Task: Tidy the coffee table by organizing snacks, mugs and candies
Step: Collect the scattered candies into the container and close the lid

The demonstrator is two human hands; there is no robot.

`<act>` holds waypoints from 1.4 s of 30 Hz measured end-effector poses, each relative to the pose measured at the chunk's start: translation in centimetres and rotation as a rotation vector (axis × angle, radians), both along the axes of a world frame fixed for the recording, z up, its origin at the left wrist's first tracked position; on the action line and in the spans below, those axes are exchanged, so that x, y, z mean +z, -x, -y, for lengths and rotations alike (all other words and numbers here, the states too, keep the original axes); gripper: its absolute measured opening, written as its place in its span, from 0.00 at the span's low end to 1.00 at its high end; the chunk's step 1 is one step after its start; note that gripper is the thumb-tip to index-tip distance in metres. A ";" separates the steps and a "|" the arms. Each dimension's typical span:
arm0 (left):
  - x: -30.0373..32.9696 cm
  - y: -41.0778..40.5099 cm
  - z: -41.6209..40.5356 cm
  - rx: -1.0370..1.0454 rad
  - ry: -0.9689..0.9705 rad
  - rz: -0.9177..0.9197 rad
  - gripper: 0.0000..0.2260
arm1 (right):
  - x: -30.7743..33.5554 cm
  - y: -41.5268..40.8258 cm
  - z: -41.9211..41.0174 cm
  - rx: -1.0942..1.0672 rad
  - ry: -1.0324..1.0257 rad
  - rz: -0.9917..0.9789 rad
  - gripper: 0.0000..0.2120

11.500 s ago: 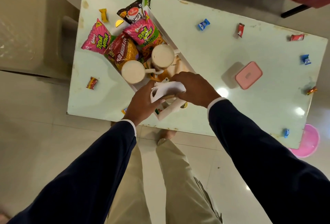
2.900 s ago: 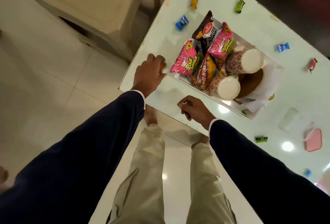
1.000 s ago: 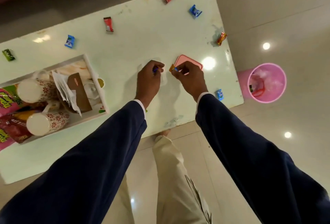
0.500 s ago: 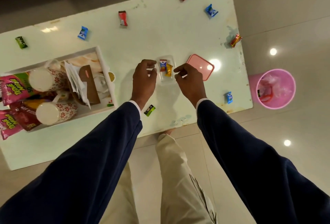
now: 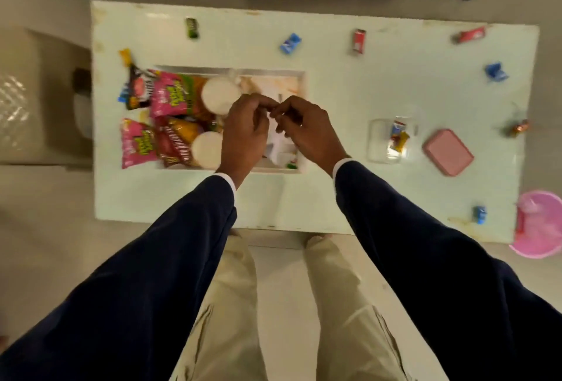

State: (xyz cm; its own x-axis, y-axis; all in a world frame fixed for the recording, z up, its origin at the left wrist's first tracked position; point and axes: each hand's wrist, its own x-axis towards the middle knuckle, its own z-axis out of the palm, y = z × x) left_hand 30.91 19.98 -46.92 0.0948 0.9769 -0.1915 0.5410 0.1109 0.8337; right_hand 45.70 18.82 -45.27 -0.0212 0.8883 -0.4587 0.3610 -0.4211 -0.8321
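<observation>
Above the tray (image 5: 299,76), curled fingers (image 5: 261,104) touching

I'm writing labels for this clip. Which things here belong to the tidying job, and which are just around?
Part of the job:
- tray with snack packets and two mugs
- clear container holding candies, its pink lid beside it
- loose candies on the coffee table, such as the blue candy
- left hand and right hand

Just around:
- pink bin
- beige chair

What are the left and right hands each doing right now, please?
Left hand: fingers curled, pinched at the tips; anything held cannot be told.
Right hand: fingers curled, tips meeting the left's above the tray; contents cannot be told.
</observation>
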 end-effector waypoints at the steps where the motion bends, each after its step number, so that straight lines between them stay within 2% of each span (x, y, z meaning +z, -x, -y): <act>1: 0.6 2.6 -0.6 0.024 -0.029 -0.018 0.11 | 0.4 2.4 -1.1 0.017 -0.015 -0.011 0.05; 9: 4.4 22.9 -3.5 0.162 -0.262 -0.192 0.12 | 2.2 20.5 -9.2 0.163 -0.178 0.025 0.05; 11: 3.4 27.5 -4.1 0.226 -0.204 -0.201 0.11 | 1.9 24.2 -11.3 0.223 -0.186 0.075 0.05; 15: -1.8 33.5 -6.4 0.272 0.150 -0.170 0.14 | 0.0 29.3 -15.5 0.286 -0.188 0.224 0.05; 20: -7.3 34.0 -10.8 0.048 0.269 -0.196 0.18 | -4.3 31.9 -21.9 0.527 -0.148 0.541 0.10; 23: -9.5 33.0 -12.5 -0.073 0.225 -0.353 0.23 | -7.1 32.7 -24.9 0.671 -0.087 0.701 0.15; 26: -11.3 32.8 -12.6 -0.044 0.102 -0.527 0.16 | -9.5 33.9 -26.2 0.732 -0.017 0.711 0.23; 29: -12.2 33.3 -11.9 0.000 0.058 -0.596 0.09 | -11.1 34.7 -26.1 0.762 -0.060 0.753 0.22; 33: -12.7 34.6 -11.3 0.050 0.051 -0.500 0.06 | -11.9 35.1 -26.0 0.748 -0.087 0.765 0.12; 36: -12.4 35.3 -11.0 0.150 0.125 -0.348 0.05 | -11.4 34.6 -25.7 0.721 -0.109 0.703 0.08; 39: -11.4 35.2 -10.4 0.264 0.131 -0.155 0.06 | -9.0 33.4 -24.6 0.575 -0.148 0.545 0.09; 42: -8.8 34.2 -9.5 0.351 -0.010 -0.021 0.06 | -5.3 30.8 -22.5 0.374 -0.174 0.260 0.09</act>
